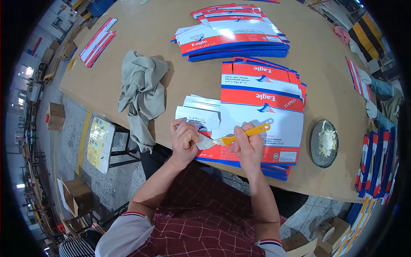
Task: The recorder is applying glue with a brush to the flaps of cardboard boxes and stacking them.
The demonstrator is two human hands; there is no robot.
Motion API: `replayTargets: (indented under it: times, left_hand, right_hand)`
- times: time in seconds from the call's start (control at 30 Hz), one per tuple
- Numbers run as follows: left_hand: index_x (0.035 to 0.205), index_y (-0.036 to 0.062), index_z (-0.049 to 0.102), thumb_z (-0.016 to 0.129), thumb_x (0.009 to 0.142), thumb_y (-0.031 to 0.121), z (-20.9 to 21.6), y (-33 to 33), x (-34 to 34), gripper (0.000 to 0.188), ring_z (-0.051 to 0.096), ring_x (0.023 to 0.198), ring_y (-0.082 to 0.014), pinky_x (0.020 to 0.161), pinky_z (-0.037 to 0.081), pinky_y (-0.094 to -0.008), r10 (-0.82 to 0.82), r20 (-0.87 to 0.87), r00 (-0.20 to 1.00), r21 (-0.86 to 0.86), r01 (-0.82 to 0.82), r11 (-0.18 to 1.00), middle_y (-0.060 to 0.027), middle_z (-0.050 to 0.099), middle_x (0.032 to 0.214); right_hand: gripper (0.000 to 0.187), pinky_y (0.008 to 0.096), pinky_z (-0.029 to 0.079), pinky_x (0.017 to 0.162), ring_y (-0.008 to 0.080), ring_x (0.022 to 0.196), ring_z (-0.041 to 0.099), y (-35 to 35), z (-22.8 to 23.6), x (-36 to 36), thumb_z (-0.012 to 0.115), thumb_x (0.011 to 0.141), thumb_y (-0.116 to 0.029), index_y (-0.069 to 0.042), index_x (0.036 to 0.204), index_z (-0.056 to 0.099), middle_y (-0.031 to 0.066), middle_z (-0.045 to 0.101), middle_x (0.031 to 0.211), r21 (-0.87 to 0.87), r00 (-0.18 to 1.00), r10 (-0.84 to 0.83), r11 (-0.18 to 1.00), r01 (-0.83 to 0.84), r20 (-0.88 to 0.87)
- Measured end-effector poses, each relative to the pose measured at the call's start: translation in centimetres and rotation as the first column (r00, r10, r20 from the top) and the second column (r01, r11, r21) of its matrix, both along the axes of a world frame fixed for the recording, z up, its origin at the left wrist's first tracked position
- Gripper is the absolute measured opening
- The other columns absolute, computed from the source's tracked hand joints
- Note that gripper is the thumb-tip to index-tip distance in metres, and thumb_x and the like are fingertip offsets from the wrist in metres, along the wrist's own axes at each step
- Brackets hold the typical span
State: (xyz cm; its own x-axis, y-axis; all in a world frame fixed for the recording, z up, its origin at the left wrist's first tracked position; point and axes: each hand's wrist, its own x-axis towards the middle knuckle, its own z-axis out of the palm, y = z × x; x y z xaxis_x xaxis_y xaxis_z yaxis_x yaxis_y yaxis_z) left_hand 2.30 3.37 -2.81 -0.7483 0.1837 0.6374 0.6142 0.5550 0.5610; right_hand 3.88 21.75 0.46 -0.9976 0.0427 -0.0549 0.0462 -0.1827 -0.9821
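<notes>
Both bare forearms rose from the lower edge of the view, sleeves pushed up to the elbows, and converged over the near rim of the work surface. The left hand (pixel 185 141) was curled into a loose fist, knuckles up, thumb tucked toward the other hand. The right hand (pixel 248 145) sat just beside it, fingers folded shut in a grip, wrist bent slightly inward so the two hands nearly met.

Packaging workshop: flat carton stacks (pixel 233 36) on worktable (pixel 192 81), boxes (pixel 55 115) on floor.
</notes>
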Motion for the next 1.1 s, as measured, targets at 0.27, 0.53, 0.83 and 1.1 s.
replayTargets:
  times: [0.27,0.53,0.83,1.1]
  left_hand:
    - [0.06,0.0093,0.042,0.053,0.055,-0.013,-0.2,0.0,0.0,0.026,0.055,0.072,-0.0186,0.084,0.032,-0.0377,0.012,-0.007,1.0,0.0,-0.012,1.0,-0.0022,0.049,0.067]
    - [0.059,0.0091,0.041,0.052,0.054,-0.014,0.0,0.0,0.0,0.026,0.055,0.072,-0.0183,0.084,0.031,-0.036,0.023,0.001,1.0,-0.001,-0.023,1.0,-0.002,0.049,0.066]
    - [0.097,0.0067,0.058,0.062,0.07,-0.001,3.7,-0.2,2.1,0.029,0.052,0.104,-0.024,0.088,0.035,-0.0465,-0.035,0.142,0.989,-0.148,0.056,0.987,-0.0106,0.053,0.101]
    - [0.123,0.002,0.043,0.057,0.071,0.057,4.2,1.0,3.5,0.077,0.043,0.107,-0.0225,0.082,0.032,-0.0389,-0.039,0.259,0.965,-0.634,0.2,0.747,-0.0091,0.044,0.122]
  right_hand:
    - [0.024,0.0197,0.039,0.044,0.0063,0.043,0.044,-0.2,0.3,0.2,0.048,0.091,-0.02,-0.006,0.072,0.044,-0.0004,0.043,0.049,0.023,0.999,-0.036,0.999,0.037,-0.028]
    - [0.021,0.0201,0.041,0.041,0.0039,0.037,0.034,0.2,0.5,0.1,0.048,0.092,-0.02,-0.008,0.076,0.041,-0.0026,0.033,0.046,-0.164,0.992,-0.119,0.979,0.123,0.032]
    - [0.019,0.0254,0.043,0.044,0.0058,0.038,0.031,0.6,-0.7,-0.9,0.047,0.092,-0.023,-0.009,0.079,0.042,-0.0018,0.031,0.047,-0.463,0.915,-0.392,0.796,0.389,0.096]
    - [0.018,0.0251,0.04,0.048,0.0064,0.039,0.032,0.4,-0.8,-0.9,0.046,0.092,-0.024,-0.011,0.08,0.041,-0.0017,0.032,0.047,-0.486,0.936,-0.347,0.808,0.333,0.063]
